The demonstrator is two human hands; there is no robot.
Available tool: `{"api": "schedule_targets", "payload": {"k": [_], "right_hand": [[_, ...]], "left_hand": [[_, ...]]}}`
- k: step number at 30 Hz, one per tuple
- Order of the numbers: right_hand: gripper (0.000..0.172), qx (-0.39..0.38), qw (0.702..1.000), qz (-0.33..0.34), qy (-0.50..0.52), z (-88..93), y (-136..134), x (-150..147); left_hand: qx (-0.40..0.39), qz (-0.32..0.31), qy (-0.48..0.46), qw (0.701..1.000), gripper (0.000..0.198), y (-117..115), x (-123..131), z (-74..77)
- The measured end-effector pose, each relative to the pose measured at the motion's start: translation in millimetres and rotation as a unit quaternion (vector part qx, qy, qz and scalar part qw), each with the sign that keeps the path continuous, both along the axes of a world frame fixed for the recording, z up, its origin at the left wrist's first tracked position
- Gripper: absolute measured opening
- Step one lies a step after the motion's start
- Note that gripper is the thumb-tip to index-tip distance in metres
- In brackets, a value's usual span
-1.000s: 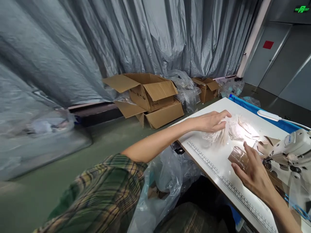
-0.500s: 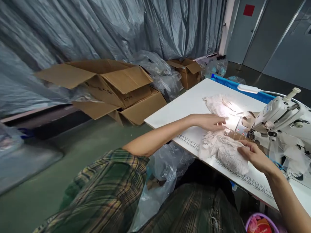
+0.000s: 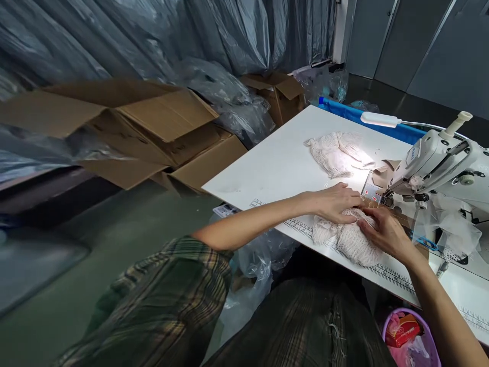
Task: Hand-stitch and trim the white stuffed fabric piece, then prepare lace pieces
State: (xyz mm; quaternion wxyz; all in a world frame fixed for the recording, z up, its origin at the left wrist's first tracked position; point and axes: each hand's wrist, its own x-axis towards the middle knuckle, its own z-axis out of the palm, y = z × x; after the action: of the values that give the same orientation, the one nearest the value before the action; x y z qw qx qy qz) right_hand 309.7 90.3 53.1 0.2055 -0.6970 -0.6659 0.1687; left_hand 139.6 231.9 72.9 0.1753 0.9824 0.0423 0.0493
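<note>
Under both hands lies a bunched piece of pale pink lace fabric (image 3: pixel 357 245) at the table's front edge. My left hand (image 3: pixel 336 202) rests on its upper left part, thumb below and fingers together, holding the edge of the lace. From the right, my right hand (image 3: pixel 387 232) pinches the same lace between thumb and fingers, close to the left fingertips. Just beyond the hands is the sewing machine's needle area, and the white sewing machine (image 3: pixel 431 163) stands on the right. A second pale lace piece (image 3: pixel 332 153) lies farther back under the lamp's light.
A white tabletop (image 3: pixel 263 163) carries a printed ruler along its front edge. A lamp (image 3: pixel 381 120) leans over it. Blue scissors (image 3: pixel 427 243) and white netting (image 3: pixel 460 232) lie at right. Cardboard boxes (image 3: pixel 168 122) stand on the floor at left; a purple basket (image 3: pixel 431 334) is below.
My left hand has moved down onto the near lace, and my right hand has come in beside it. The near lace is more bunched together. The view has shifted slightly.
</note>
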Motion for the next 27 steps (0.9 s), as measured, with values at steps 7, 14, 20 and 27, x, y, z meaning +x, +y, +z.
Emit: {"api": "schedule_targets", "payload": {"k": [7, 14, 20, 27], "right_hand": [[0.030, -0.030, 0.995, 0.025, 0.094, 8.1, 0, 7], [0.030, -0.085, 0.963, 0.039, 0.252, 10.1, 4, 13], [0.029, -0.080, 0.960, 0.033, 0.267, 10.3, 2, 13], [0.048, -0.068, 0.935, -0.062, 0.341, 5.4, 0, 18]], "left_hand": [[-0.079, -0.002, 0.048, 0.996, 0.031, 17, -8, 8.0], [-0.214, -0.035, 0.076, 0.973, 0.057, 29, -15, 14.2], [-0.215, -0.009, 0.045, 0.975, 0.055, 17, -3, 9.8], [-0.409, -0.018, -0.011, 0.912, 0.059, 17, -14, 2.1]]}}
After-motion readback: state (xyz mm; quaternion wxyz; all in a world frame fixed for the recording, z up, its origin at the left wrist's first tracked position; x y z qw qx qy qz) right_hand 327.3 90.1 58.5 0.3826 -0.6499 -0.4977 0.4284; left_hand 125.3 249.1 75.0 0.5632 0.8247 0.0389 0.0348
